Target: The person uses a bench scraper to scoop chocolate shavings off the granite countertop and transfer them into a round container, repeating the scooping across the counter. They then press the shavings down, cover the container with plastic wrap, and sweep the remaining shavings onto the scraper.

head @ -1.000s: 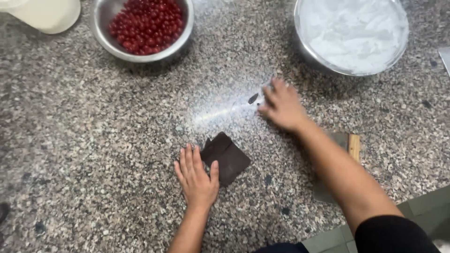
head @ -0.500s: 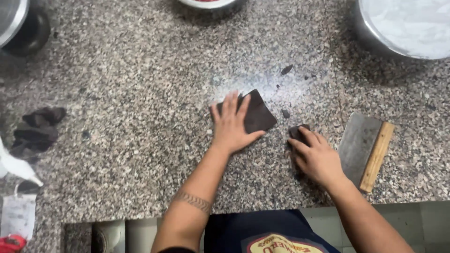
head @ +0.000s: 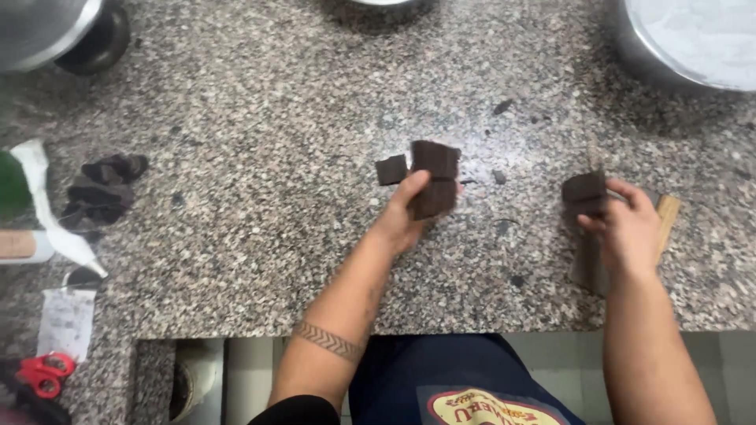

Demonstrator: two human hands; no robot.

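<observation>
Chocolate slab (head: 435, 179), dark brown and flat with broken edges, is clasped in the left hand (head: 403, 219), thumb over its near face, raised just above the speckled grey granite worktop (head: 260, 142). I note a smaller square chocolate piece (head: 391, 169) just beside the slab on its left; I cannot tell whether it touches the slab or lies on the stone. The right hand (head: 630, 228) grasps a second dark chocolate chunk (head: 583, 191) between thumb and fingers, well apart from the left hand. Under the right hand lies a flat metal scraper with a pale wooden handle (head: 666, 216), mostly hidden.

Containers: a steel bowl (head: 630, 47) at the top right, holding something white and smooth. A second metal vessel (head: 43, 27) shows at the top left, contents out of view. Only a bowl rim (head: 382, 2) shows at the top centre.

Dark crumbs (head: 501, 178) dot the stone near the slab. At the left edge I log a heap of dark chocolate scraps (head: 102, 189), a white piping bag (head: 55, 220), and red-handled scissors (head: 46, 370).
</observation>
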